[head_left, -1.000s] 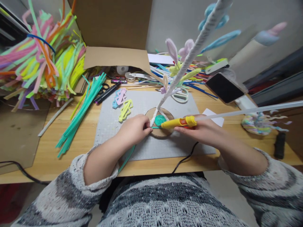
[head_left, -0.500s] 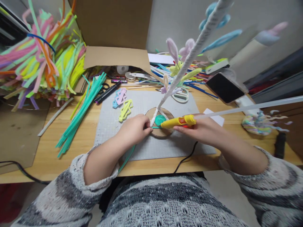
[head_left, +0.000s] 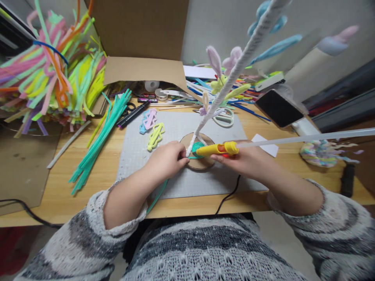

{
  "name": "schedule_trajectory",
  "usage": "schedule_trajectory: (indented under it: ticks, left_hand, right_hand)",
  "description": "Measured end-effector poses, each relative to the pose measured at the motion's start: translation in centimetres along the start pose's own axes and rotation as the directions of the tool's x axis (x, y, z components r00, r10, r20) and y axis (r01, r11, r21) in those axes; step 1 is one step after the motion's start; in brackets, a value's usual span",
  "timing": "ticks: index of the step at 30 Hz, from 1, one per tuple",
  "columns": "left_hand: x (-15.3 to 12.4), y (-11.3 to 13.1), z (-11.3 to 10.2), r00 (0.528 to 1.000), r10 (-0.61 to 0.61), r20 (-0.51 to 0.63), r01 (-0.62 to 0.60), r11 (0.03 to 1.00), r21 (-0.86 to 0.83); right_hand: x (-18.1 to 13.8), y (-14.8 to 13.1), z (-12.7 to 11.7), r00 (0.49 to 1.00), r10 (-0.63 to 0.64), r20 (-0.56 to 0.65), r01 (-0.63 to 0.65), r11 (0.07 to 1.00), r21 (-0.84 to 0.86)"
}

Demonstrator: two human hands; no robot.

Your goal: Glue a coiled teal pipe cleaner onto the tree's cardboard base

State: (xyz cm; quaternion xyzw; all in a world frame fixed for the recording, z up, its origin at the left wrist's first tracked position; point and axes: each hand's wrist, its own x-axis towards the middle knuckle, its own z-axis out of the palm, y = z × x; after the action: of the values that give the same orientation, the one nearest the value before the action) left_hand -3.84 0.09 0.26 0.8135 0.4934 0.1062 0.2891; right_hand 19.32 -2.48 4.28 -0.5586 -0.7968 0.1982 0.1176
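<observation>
My right hand (head_left: 244, 162) grips a yellow glue gun (head_left: 218, 149) with a long clear glue stick (head_left: 307, 137) trailing to the right. Its nozzle rests on a teal pipe-cleaner spiral (head_left: 197, 148) on a round cardboard disc (head_left: 202, 162). My left hand (head_left: 166, 159) is closed, pinching the loose teal pipe cleaner (head_left: 156, 195) beside the spiral. A white pipe-cleaner stem (head_left: 234, 74) with pastel buds rises from the disc toward the camera. The disc lies on a grey cutting mat (head_left: 137, 156).
A bundle of teal pipe cleaners (head_left: 99, 140) lies on the left of the wooden table (head_left: 58, 187). A heap of coloured pipe cleaners (head_left: 49, 78) fills the far left, beside a cardboard box (head_left: 140, 47). A phone (head_left: 278, 107) stands at the right, scissors (head_left: 224, 117) behind the disc.
The glue gun has shifted slightly left, its nozzle now further over the teal spiral. My left hand has stayed in place.
</observation>
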Motion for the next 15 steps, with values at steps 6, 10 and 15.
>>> schedule_trajectory:
  ticks: [6,10,15]
  left_hand:
    - [0.02,0.04,0.02,1.000,-0.005,-0.001,0.005,1.000,-0.003]
    - [0.04,0.08,-0.03,1.000,-0.011,0.002,0.011,1.000,-0.006]
    - [0.01,0.01,0.00,1.000,-0.001,-0.001,0.001,1.000,-0.005]
  right_hand:
    - [0.25,-0.04,0.38,0.998,-0.030,-0.046,0.025,0.994,-0.110]
    - [0.43,0.02,0.63,0.997,-0.062,-0.053,0.053,0.986,-0.160]
    - [0.48,0.18,0.90,0.992,-0.105,-0.065,0.096,0.987,-0.125]
